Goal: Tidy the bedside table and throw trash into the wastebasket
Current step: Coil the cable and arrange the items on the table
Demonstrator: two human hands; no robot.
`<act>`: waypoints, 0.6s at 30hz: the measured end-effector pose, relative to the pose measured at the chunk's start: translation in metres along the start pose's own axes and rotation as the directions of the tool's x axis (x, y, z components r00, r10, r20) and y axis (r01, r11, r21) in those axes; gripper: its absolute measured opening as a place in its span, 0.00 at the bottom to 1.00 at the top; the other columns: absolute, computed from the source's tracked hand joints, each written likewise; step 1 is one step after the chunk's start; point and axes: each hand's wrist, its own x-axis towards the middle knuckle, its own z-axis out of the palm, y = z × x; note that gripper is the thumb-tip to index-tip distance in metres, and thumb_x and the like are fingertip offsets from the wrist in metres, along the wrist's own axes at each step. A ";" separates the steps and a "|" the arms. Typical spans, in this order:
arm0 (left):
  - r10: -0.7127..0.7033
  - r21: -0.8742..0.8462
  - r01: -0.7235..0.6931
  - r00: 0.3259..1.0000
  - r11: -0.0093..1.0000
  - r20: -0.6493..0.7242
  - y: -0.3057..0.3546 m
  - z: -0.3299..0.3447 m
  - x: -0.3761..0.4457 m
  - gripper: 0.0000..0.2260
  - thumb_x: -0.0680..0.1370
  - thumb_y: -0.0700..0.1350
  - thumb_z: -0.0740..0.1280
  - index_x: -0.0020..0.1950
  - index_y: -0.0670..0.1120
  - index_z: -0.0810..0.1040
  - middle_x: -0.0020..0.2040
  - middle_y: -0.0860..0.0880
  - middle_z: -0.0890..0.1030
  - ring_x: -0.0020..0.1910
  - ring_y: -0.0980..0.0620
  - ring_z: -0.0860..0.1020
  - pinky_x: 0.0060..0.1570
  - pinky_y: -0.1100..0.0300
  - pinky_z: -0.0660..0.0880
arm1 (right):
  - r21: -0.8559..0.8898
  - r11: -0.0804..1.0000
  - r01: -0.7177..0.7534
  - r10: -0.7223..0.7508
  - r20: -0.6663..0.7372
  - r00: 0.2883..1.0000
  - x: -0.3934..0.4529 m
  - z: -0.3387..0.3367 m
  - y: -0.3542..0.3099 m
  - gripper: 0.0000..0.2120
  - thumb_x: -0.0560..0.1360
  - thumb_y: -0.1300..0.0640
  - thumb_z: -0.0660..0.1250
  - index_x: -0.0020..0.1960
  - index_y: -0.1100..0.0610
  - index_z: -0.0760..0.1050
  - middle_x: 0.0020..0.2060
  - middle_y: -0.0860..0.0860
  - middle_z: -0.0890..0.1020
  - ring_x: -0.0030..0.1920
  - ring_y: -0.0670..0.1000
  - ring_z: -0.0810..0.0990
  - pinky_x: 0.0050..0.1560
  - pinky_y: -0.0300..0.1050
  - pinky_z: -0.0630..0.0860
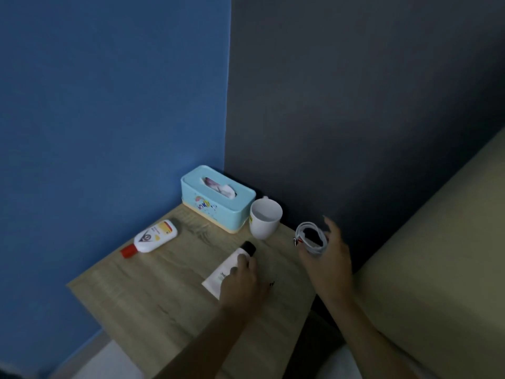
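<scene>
The right hand [326,258] holds a coiled white cable [311,237] off the wooden counter's [153,296] edge — loops could slip; left hand's [240,277] grip rests on the white black-capped tube [232,266] — near the white mug [265,218].

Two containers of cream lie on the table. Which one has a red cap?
The white bottle near the blue wall, untouched, has the red cap. The tube under the left hand has a black cap.
</scene>
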 end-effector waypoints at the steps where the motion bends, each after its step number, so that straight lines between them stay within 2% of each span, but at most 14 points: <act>1: -0.014 -0.009 0.014 1.000 1.000 -0.011 0.000 0.002 0.000 0.29 0.80 0.57 0.57 0.76 0.44 0.55 0.69 0.43 0.63 0.59 0.46 0.74 0.50 0.55 0.74 | -0.002 1.000 -0.006 0.006 0.007 1.000 -0.001 0.002 0.002 0.41 0.66 0.43 0.75 0.73 0.46 0.59 0.65 0.50 0.75 0.65 0.52 0.73 0.56 0.52 0.78; 4: -0.052 -0.065 0.050 0.998 0.997 -0.029 -0.001 0.011 0.000 0.26 0.81 0.53 0.58 0.75 0.45 0.56 0.70 0.43 0.62 0.59 0.46 0.75 0.51 0.54 0.76 | -0.007 1.000 -0.021 0.022 0.018 1.000 -0.002 0.006 0.006 0.41 0.66 0.42 0.74 0.73 0.44 0.57 0.66 0.50 0.74 0.65 0.52 0.73 0.55 0.54 0.79; 8: -0.009 -0.134 0.003 0.999 0.991 -0.049 0.003 0.014 -0.001 0.23 0.82 0.47 0.56 0.75 0.44 0.56 0.69 0.43 0.64 0.57 0.46 0.75 0.52 0.54 0.78 | -0.003 0.999 -0.038 0.038 0.012 0.999 -0.002 0.007 0.005 0.41 0.67 0.45 0.75 0.73 0.45 0.58 0.67 0.50 0.73 0.67 0.52 0.70 0.57 0.55 0.78; 12: 0.048 -0.180 -0.070 0.991 0.981 -0.122 0.005 0.015 0.004 0.25 0.82 0.48 0.55 0.78 0.45 0.52 0.70 0.44 0.65 0.59 0.47 0.75 0.53 0.54 0.76 | 0.001 1.000 -0.018 0.018 0.012 1.000 0.001 0.008 0.003 0.40 0.68 0.46 0.74 0.74 0.46 0.58 0.68 0.50 0.72 0.67 0.51 0.69 0.57 0.52 0.77; 16: 0.185 -0.169 -0.227 0.954 0.959 -0.234 0.008 0.014 0.015 0.26 0.81 0.52 0.54 0.78 0.48 0.52 0.70 0.45 0.68 0.59 0.48 0.76 0.51 0.57 0.76 | 0.000 1.000 0.000 0.000 -0.005 1.000 0.003 0.009 0.003 0.39 0.68 0.46 0.74 0.74 0.47 0.59 0.68 0.50 0.72 0.67 0.51 0.69 0.56 0.48 0.76; 18: 0.175 -0.212 -0.228 0.954 0.950 -0.243 0.013 0.012 0.023 0.28 0.81 0.51 0.58 0.78 0.46 0.54 0.69 0.42 0.71 0.60 0.45 0.76 0.53 0.55 0.77 | -0.004 1.000 -0.005 0.005 -0.035 0.999 0.002 0.014 0.005 0.39 0.68 0.46 0.74 0.74 0.48 0.60 0.67 0.49 0.73 0.67 0.52 0.70 0.58 0.48 0.76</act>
